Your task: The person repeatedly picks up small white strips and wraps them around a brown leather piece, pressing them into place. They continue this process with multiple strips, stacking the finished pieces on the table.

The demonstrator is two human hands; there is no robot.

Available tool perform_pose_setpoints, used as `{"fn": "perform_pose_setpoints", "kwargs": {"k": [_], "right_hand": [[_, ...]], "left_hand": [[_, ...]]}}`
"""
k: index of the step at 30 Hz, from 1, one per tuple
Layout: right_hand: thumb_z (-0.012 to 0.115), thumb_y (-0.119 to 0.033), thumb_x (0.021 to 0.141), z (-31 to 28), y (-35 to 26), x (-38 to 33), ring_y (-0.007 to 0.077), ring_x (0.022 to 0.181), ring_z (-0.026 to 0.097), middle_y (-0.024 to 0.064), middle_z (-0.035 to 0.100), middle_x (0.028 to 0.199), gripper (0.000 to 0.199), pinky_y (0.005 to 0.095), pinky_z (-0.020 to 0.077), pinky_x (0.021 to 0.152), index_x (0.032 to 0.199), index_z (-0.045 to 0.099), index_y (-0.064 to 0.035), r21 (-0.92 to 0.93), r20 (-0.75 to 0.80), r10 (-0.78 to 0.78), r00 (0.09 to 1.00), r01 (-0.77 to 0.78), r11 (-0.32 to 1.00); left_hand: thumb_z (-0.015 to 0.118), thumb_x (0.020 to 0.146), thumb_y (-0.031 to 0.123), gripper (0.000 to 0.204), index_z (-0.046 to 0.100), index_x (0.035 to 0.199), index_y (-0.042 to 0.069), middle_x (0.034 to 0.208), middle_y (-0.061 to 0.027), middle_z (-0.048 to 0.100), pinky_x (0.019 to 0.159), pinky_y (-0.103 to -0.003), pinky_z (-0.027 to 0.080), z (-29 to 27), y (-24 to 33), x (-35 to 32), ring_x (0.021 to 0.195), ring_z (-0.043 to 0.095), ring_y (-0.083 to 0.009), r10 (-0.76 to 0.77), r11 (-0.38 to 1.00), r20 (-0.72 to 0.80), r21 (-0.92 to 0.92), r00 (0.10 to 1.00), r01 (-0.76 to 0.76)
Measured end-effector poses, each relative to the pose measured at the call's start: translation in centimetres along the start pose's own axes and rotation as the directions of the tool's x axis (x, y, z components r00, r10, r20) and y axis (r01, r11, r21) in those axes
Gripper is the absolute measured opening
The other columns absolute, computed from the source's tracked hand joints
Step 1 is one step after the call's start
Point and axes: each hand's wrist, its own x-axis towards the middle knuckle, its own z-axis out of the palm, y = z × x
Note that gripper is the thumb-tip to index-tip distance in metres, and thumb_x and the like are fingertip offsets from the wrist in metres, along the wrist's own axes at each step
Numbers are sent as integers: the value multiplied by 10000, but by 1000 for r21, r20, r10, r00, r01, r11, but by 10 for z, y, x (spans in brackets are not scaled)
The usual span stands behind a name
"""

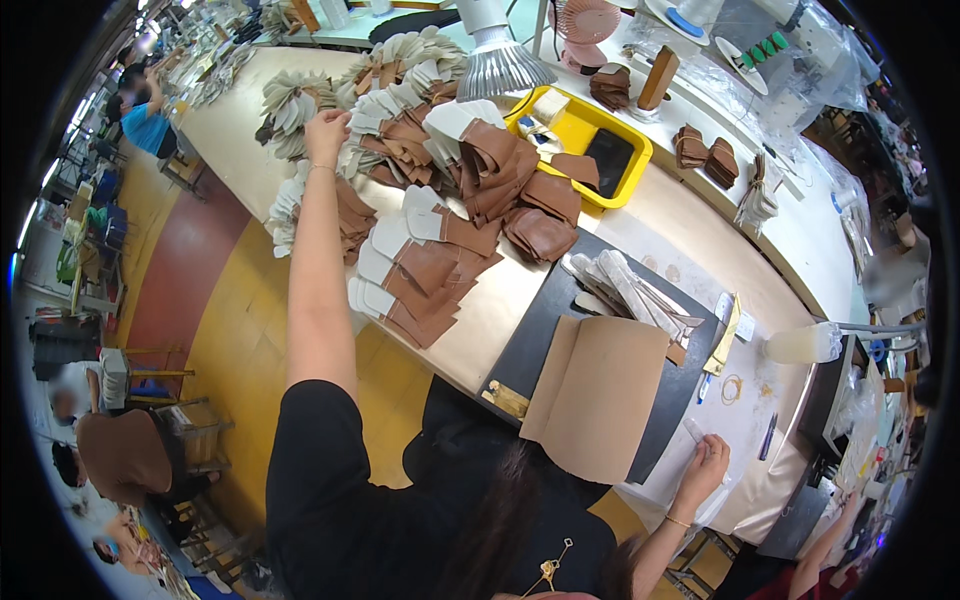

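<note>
My left hand [328,138] reaches far out over the piles of cut leather pieces, fingers drawn together at the edge of a pale-ended stack; what they pinch, if anything, is too small to make out. Brown leather pieces with whitish ends [410,265] lie fanned out below that forearm. My right hand [706,472] is curled low over the pale work sheet at the right, with a thin whitish sliver showing at its fingertips. Between the hands, a folded brown sheet [610,390] rests on a black board [672,415], beside a bundle of pale strips [630,285].
A yellow tray [628,190] holding a dark phone stands behind the leather. A metal lamp [503,65] hangs over the piles. Right of the board are a yellow-handled cutter [722,345], a pen [768,437] and a plastic bottle [805,345]. Other people sit at the far left.
</note>
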Motion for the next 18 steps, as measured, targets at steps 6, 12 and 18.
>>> {"fn": "perform_pose_setpoints", "kwargs": {"k": [6, 12, 18], "right_hand": [[647, -9, 788, -6, -8, 6, 294, 893, 558, 97, 586, 923, 104, 403, 432, 794, 875, 594, -31, -180, 38, -58, 998, 64, 982], [663, -17, 758, -11, -10, 14, 291, 860, 538, 89, 561, 873, 127, 407, 415, 782, 846, 581, -58, -212, 94, -157, 983, 174, 962], [693, -49, 701, -16, 0, 25, 296, 841, 543, 98, 542, 836, 157, 427, 421, 761, 792, 568, -79, -157, 126, -213, 969, 231, 960]], "left_hand": [[766, 754, 104, 281, 683, 975, -48, 810, -95, 700, 522, -234, 524, 19, -35, 31, 619, 662, -128, -125, 990, -22, 62, 992, 126], [811, 698, 142, 244, 708, 854, -16, 645, -79, 668, 500, -257, 489, 26, -48, 45, 571, 639, -125, 1, 954, -20, 299, 1000, 5], [637, 841, 276, 305, 669, 999, 18, 792, -56, 650, 643, -290, 509, 6, -78, 90, 703, 634, -186, -147, 983, 209, 135, 967, 120]]}}
